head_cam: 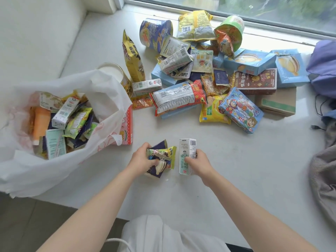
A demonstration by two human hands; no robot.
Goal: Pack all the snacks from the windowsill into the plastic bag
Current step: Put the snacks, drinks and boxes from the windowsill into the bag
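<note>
The left hand (141, 158) grips a small bundle of snack packets (163, 156), dark blue and yellow-green, fingers curled round them and thumb across the front. Just to its right, apart from it, the right hand (200, 162) holds a small white milk carton (187, 151) upright, fingers wrapped round its lower half; its base is at or just above the windowsill (236, 175), I cannot tell which. To the left of the left hand lies the plastic bag (45, 171), its mouth open, cartons and packets already inside. A pink box (127, 128) sits just beside the bag. Beyond both hands, towards the window, the remaining snacks (179, 97) lie in a loose heap, a blue cartoon box (241, 110) nearest the right hand
</note>
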